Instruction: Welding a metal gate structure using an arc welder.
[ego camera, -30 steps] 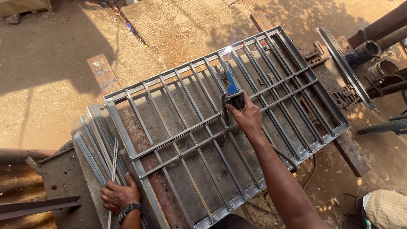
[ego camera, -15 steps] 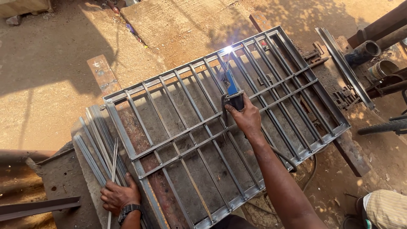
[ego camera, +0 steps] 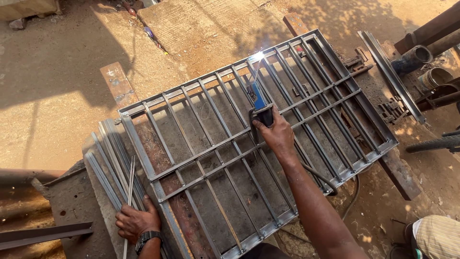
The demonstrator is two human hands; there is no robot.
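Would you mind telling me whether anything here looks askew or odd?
Nothing stands out. The metal grille lies flat, its bars evenly spaced. The right hand holds the electrode holder; the left hand holds spare rods.

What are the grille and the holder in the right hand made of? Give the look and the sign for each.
Grille: apparently bare steel bar, grey, dull sheen, rust-brown patches; a bright spark shows at a joint.
Holder in the right hand: blue grip, probably plastic or rubber insulation; dark jaws look metal.

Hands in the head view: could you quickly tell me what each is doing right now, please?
Left hand: closed on thin welding rods.
Right hand: closed on the blue electrode holder, arc lit.
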